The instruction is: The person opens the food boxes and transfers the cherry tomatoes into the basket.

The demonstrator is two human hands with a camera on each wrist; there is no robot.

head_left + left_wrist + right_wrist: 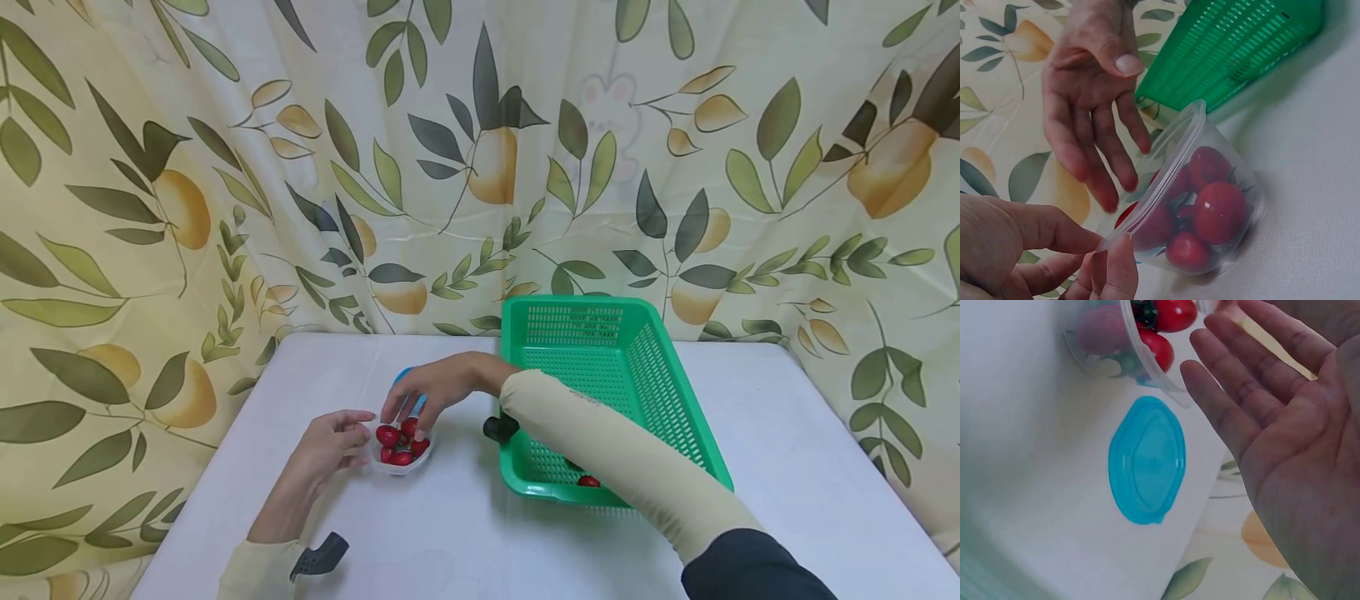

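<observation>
A small clear plastic container point(396, 470) stands on the white table, holding several red cherry tomatoes point(1219, 212) with green stems. At its left side, my left hand point(324, 446) pinches the rim between thumb and fingers, as the left wrist view shows. Over the container hovers my right hand point(442, 385), palm down, its fingers spread and loosely bent near the tomatoes with nothing in them. Just behind the container lies a blue lid point(1147, 459), partly hidden by the right hand in the head view.
To the right, under the right forearm, stands a green slotted basket point(641, 310). Near its front wall lies a red tomato point(588, 481), the rest of that area hidden by the sleeve. A fruit-and-leaf patterned curtain point(450, 233) hangs behind the table point(465, 542).
</observation>
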